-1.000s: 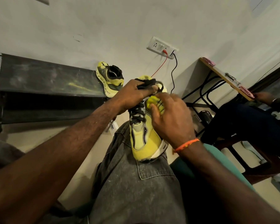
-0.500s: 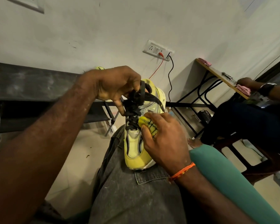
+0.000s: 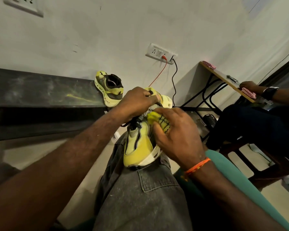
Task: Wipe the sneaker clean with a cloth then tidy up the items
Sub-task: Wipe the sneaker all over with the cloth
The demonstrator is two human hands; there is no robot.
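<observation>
Seated person's lap with a sneaker (image 3: 137,147) as landmark. Largest in view, the grey wall (image 3: 107,34) rises behind the sneaker, carrying a socket plate (image 3: 161,53) with a red cable (image 3: 158,72) and a black cable (image 3: 173,80) hanging toward the sneaker's heel; a second plate (image 3: 23,5) is cut off at the upper left corner. Left of the sneaker stands a dark bench (image 3: 40,90), its far end cut by the frame edge; a matching second sneaker (image 3: 109,89) sits on its near end, just behind the left hand. The grey denim leg (image 3: 140,197) supports the sneaker, toe toward the viewer, sole on the right side. Right of it lie a teal cushion (image 3: 240,180) and, farther off, a wooden desk (image 3: 223,77) on black legs, where another person's hand (image 3: 249,85) rests; that person's body is cut off by the right edge.

The left hand (image 3: 138,101) grips the sneaker at its collar and laces, hiding the tongue and opening. The right hand (image 3: 177,135) curls around a yellow cloth (image 3: 158,121) with black markings, pressing it to the sneaker's upper side; most of the cloth is hidden under the fingers. An orange wristband (image 3: 198,165) circles the right wrist. The cloth's markings are too small to read, and no brand can be made out.
</observation>
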